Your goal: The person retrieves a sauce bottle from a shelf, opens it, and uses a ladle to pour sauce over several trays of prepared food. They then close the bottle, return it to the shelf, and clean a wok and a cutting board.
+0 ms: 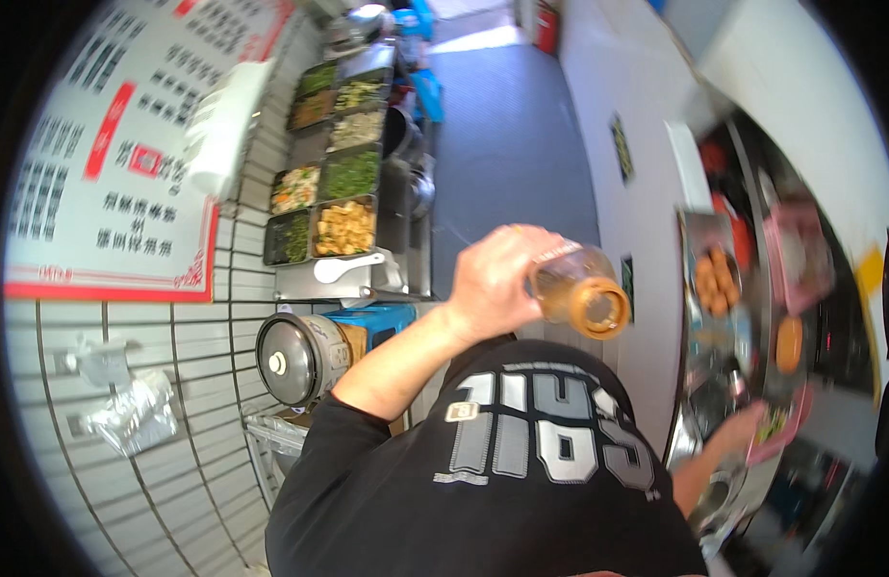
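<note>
Gripping a clear plastic bottle [579,291] in the left hand [493,279], fingers clamped on its body; bottle is lying at 3 o'clock of the fist, long axis near level, mouth pointing 4 o'clock; forearm is rising from 7 o'clock, elbow bent; right hand [743,431] is reaching low at 4 o'clock toward the steel bench [699,385], well apart from the bottle; cannot tell its fingers' state; food trays [329,183] sitting at 11 o'clock.

Open floor aisle [507,144] between food trays [334,173] and counter [743,317].
</note>
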A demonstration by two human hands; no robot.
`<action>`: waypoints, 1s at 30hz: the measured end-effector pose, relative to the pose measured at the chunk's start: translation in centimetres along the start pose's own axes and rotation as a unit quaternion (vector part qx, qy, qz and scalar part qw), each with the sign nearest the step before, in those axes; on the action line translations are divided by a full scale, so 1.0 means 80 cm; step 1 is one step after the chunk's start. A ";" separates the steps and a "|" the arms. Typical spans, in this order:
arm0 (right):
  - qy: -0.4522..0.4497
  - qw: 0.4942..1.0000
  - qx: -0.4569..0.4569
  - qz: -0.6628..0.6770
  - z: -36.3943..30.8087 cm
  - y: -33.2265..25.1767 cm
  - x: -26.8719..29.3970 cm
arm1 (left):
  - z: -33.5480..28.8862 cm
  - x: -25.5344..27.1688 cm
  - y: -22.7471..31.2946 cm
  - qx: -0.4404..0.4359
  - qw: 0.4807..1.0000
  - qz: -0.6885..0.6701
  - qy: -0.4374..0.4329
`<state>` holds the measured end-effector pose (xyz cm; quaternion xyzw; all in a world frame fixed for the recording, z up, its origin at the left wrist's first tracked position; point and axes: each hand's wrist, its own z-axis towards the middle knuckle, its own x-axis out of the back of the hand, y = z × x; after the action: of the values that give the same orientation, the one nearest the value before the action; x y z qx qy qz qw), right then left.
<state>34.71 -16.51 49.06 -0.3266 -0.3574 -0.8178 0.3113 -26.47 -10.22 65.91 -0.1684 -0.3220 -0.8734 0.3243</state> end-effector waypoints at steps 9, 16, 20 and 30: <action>-0.122 0.750 -0.092 0.644 0.133 -0.310 0.262 | -0.047 0.072 -0.185 0.205 0.967 0.114 -0.094; -0.353 0.397 0.119 0.839 0.129 -0.648 0.381 | -0.075 0.122 -0.275 0.355 0.906 0.227 -0.034; -0.365 0.378 0.312 0.791 0.133 -0.792 0.413 | -0.106 0.142 -0.307 0.432 0.846 0.312 -0.012; -0.497 0.180 0.482 0.699 0.058 -1.069 0.402 | -0.210 0.107 -0.399 0.611 0.652 0.445 0.056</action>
<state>-46.42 25.35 43.26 -0.5646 -0.3854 0.4046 0.6074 -55.70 -6.86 43.38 -0.0062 -0.6511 -0.2380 0.7206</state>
